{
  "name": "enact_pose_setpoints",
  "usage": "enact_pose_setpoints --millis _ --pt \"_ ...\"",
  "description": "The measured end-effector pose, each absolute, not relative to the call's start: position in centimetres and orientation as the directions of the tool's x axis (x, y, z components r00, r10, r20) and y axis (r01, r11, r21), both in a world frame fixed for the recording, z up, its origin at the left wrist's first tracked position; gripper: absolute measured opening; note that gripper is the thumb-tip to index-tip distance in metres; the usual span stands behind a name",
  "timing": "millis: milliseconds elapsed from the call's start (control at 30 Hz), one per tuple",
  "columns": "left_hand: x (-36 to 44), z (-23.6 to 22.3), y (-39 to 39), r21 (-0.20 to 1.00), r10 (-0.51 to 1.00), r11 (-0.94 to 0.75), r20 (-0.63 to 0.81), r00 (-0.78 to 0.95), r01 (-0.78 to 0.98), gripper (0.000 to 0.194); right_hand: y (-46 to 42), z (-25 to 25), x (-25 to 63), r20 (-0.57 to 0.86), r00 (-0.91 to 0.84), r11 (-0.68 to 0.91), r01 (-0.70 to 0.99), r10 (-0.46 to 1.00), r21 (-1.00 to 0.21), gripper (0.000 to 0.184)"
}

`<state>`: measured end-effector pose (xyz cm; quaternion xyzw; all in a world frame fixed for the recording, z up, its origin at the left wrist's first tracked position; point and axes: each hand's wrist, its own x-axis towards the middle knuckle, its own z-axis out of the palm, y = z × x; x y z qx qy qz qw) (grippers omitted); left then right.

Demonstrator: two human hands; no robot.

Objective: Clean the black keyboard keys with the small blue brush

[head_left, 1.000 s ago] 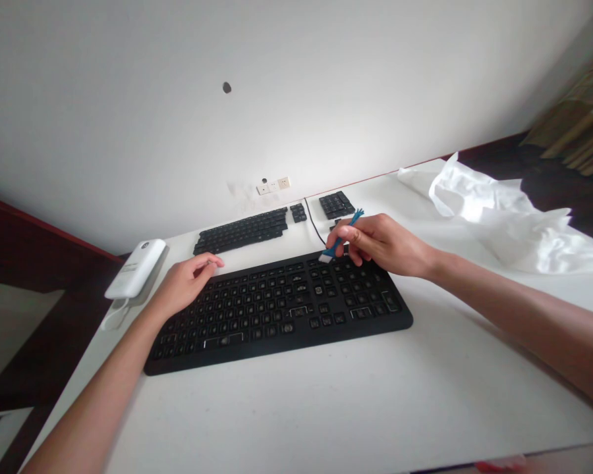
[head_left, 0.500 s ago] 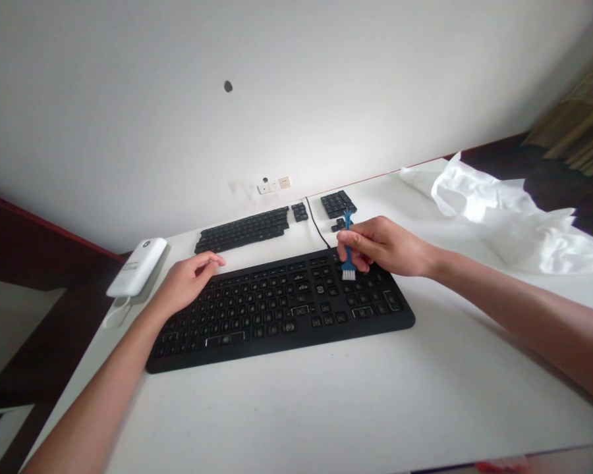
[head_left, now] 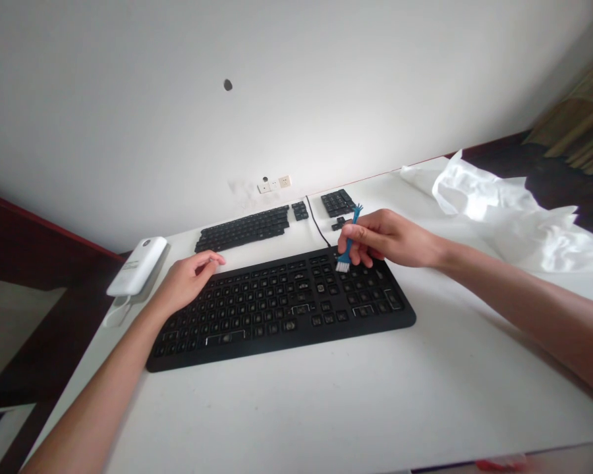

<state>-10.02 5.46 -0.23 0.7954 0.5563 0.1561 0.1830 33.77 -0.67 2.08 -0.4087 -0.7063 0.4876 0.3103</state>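
Note:
A black keyboard (head_left: 277,346) with its keycaps off lies on the white table, its switch sockets and a few wire stabilisers bare. My left hand (head_left: 190,276) is closed at its far left edge, fingers curled together and hiding that corner. Between the thumb and fingers of my right hand (head_left: 375,237) is a small blue brush (head_left: 358,212) with white bristles. It tilts over the number-pad end, bristles down; whether they touch the sockets I cannot tell.
Removed keycaps (head_left: 247,225) lie in rows behind the keyboard, with another block of keycaps (head_left: 337,203) farther right. A black cable (head_left: 318,227) runs toward the wall. At left is a white power bank (head_left: 137,265); at right, a crumpled white plastic bag (head_left: 489,204).
My right hand has tilted the brush, its bristles shifting left and slightly away from me, its top leaning right. My left hand stays in place.

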Motion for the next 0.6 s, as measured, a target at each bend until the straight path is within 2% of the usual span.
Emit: enact_pose_setpoints --millis 100,200,333,433,500,600 --pt "-9.9 -0.1 5.4 0.466 0.943 -0.31 0.039 0.331 0.828 0.033 -1.4 3.2 33.2 -0.079 -0.677 0.044 0.162 0.732 -0.986 0.051" --pt "-9.8 0.0 5.3 0.468 0.942 -0.313 0.039 0.335 0.826 0.032 -2.1 4.1 32.8 -0.119 -0.795 -0.041 0.118 0.594 -0.992 0.046" --pt "-9.8 0.0 5.3 0.462 0.939 -0.321 0.044 0.341 0.826 0.033 -2.5 4.4 32.9 -0.278 -0.864 -0.117 0.252 0.419 -0.961 0.044" --pt "-9.9 -0.1 5.3 0.462 0.939 -0.319 0.035 0.343 0.827 0.032 -2.2 4.1 33.3 -0.405 -0.872 -0.146 0.378 0.277 -0.914 0.05" --pt "-9.9 -0.1 5.4 0.464 0.938 -0.318 0.03 0.344 0.827 0.031 -1.9 3.9 33.5 -0.383 -0.864 -0.146 0.354 0.328 -0.924 0.051" --pt "-10.0 -0.2 5.4 0.466 0.937 -0.32 0.028 0.348 0.825 0.03 -1.7 3.8 33.7 -0.277 -0.841 -0.119 0.251 0.465 -0.961 0.045"
